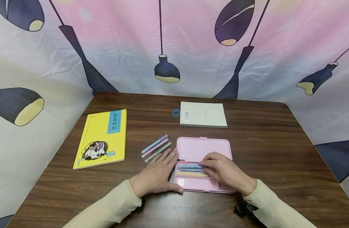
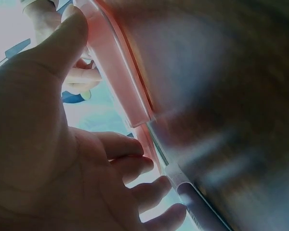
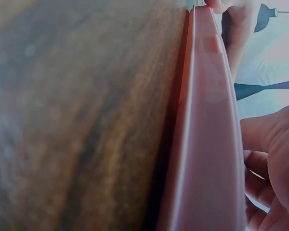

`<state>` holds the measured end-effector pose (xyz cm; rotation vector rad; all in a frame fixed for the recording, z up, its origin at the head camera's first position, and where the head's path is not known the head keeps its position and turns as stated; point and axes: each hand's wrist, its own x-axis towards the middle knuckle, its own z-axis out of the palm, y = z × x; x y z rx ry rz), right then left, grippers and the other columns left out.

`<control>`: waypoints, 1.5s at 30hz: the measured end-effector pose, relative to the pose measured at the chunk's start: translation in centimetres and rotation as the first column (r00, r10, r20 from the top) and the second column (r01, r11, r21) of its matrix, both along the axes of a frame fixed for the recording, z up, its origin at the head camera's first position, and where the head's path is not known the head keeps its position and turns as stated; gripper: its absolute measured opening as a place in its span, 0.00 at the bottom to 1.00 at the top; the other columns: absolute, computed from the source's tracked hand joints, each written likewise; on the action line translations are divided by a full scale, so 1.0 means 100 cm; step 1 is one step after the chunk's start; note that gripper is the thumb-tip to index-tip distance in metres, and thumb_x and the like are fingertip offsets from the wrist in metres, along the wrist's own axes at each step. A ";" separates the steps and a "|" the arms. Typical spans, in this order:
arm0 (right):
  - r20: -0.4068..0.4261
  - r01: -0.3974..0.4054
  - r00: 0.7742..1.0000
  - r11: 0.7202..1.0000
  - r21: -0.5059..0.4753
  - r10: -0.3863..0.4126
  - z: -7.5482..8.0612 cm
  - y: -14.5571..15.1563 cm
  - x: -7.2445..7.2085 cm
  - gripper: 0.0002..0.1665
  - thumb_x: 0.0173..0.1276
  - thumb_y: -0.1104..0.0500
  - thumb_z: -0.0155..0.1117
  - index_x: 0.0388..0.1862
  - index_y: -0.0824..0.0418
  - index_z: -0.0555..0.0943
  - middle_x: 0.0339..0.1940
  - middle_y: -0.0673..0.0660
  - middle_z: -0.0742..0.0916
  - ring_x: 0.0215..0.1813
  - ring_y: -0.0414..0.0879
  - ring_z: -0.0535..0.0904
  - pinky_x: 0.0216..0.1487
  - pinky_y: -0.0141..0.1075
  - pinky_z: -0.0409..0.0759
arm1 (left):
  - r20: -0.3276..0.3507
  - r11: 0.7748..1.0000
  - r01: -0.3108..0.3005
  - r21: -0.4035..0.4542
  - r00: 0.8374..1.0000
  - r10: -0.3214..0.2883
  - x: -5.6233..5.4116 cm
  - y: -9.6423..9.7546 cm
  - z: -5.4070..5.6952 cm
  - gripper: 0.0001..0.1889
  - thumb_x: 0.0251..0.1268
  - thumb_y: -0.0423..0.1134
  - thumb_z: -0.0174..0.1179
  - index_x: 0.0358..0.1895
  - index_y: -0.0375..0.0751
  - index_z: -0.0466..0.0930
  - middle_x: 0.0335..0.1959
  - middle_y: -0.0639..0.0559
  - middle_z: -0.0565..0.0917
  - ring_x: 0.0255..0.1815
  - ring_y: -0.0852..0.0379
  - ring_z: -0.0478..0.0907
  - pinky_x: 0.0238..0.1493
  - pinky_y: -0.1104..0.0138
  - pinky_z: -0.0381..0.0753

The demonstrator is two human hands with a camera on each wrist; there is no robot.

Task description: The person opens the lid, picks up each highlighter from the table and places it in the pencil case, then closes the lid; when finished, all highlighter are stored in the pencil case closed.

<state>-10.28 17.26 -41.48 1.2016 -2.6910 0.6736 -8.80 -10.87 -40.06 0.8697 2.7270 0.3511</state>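
The pink case (image 1: 195, 183) lies unfolded just right of lower centre in the head view, the left hand (image 1: 159, 172) flat at its left edge, fingers straight and thumb spread, just beside three loose pens (image 1: 155, 148). The right hand (image 1: 224, 171), fingers curled, seems to pinch the right end of the blue pens (image 1: 188, 166) inside, though its fingertips partly hide the contact.

Pink pencil case (image 1: 203, 148), blue and yellow pens (image 1: 190, 170), yellow book (image 1: 103, 134), brown wood-grained table (image 1: 271, 148)

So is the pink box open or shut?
Open: the box has its lid flipped back, and pens show inside.
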 end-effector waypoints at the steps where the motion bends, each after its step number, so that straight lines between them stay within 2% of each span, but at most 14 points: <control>1: -0.001 0.000 1.000 1.000 0.001 0.000 0.000 0.000 0.000 0.13 0.63 0.60 0.73 0.48 0.57 0.89 0.41 0.45 0.84 0.44 0.37 0.79 0.47 0.37 0.81 | -0.002 1.000 0.001 0.001 1.000 -0.001 0.000 0.000 0.000 0.63 0.48 0.77 0.61 0.79 0.35 0.51 0.81 0.44 0.50 0.81 0.42 0.46 0.77 0.47 0.52; 19: -0.007 0.012 1.000 1.000 -0.007 -0.013 -0.002 0.003 0.002 0.14 0.62 0.59 0.74 0.48 0.55 0.89 0.41 0.45 0.84 0.44 0.38 0.78 0.46 0.37 0.80 | 0.012 1.000 0.001 0.000 1.000 -0.001 0.000 0.000 -0.001 0.63 0.49 0.77 0.61 0.79 0.36 0.50 0.82 0.45 0.49 0.81 0.43 0.46 0.77 0.47 0.52; 25: -0.024 0.044 0.999 0.999 -0.022 -0.045 -0.002 0.008 0.007 0.14 0.63 0.57 0.74 0.48 0.55 0.88 0.41 0.45 0.84 0.44 0.37 0.78 0.46 0.38 0.80 | 0.006 1.000 0.003 0.001 1.000 -0.003 0.000 0.000 0.000 0.63 0.49 0.77 0.61 0.79 0.36 0.51 0.81 0.44 0.49 0.81 0.43 0.46 0.76 0.47 0.52; 29: -0.028 0.095 0.995 0.995 -0.014 -0.095 0.001 0.016 0.015 0.17 0.61 0.54 0.75 0.50 0.53 0.88 0.44 0.45 0.84 0.48 0.39 0.79 0.50 0.40 0.81 | 0.005 1.000 0.000 0.001 1.000 0.000 0.000 0.000 0.000 0.63 0.48 0.77 0.62 0.79 0.36 0.50 0.82 0.44 0.49 0.81 0.43 0.45 0.76 0.47 0.51; 32: -0.016 0.143 0.990 0.990 0.004 -0.143 0.001 0.024 0.021 0.22 0.60 0.49 0.76 0.54 0.50 0.86 0.52 0.47 0.83 0.56 0.42 0.79 0.56 0.44 0.80 | 0.003 1.000 0.001 -0.006 1.000 -0.001 0.000 0.001 0.000 0.63 0.49 0.77 0.61 0.79 0.36 0.50 0.82 0.45 0.49 0.81 0.43 0.45 0.77 0.47 0.51; 34: -0.001 0.158 0.987 0.987 0.012 -0.158 0.001 0.030 0.025 0.29 0.59 0.44 0.76 0.59 0.50 0.83 0.59 0.50 0.82 0.62 0.46 0.77 0.60 0.49 0.78 | 0.000 1.000 0.003 -0.011 1.000 -0.003 0.000 0.001 0.001 0.63 0.49 0.77 0.61 0.79 0.36 0.50 0.82 0.45 0.48 0.81 0.43 0.45 0.77 0.47 0.51; 39: 0.042 0.155 0.987 0.987 0.043 -0.157 -0.004 0.045 0.032 0.50 0.57 0.32 0.72 0.73 0.53 0.70 0.74 0.59 0.71 0.75 0.57 0.65 0.66 0.59 0.68 | -0.007 1.000 0.002 -0.013 1.000 -0.002 0.000 0.001 0.002 0.63 0.49 0.77 0.61 0.79 0.35 0.50 0.82 0.44 0.48 0.81 0.43 0.45 0.77 0.48 0.51; 42: 0.053 0.160 0.985 0.985 0.064 -0.164 -0.007 0.052 0.034 0.57 0.55 0.29 0.71 0.77 0.53 0.64 0.77 0.60 0.67 0.77 0.58 0.60 0.71 0.56 0.62 | -0.008 1.000 0.003 -0.011 1.000 -0.003 0.000 0.001 0.001 0.63 0.49 0.77 0.61 0.79 0.35 0.50 0.82 0.44 0.48 0.81 0.43 0.45 0.77 0.47 0.51; 45: 0.038 0.153 0.987 0.986 0.059 -0.155 -0.010 0.057 0.034 0.61 0.54 0.29 0.71 0.79 0.55 0.62 0.78 0.62 0.66 0.77 0.59 0.60 0.78 0.44 0.50 | -0.005 1.000 0.004 -0.011 1.000 -0.005 0.000 0.001 0.000 0.63 0.49 0.77 0.61 0.79 0.35 0.50 0.82 0.43 0.48 0.81 0.42 0.45 0.76 0.47 0.52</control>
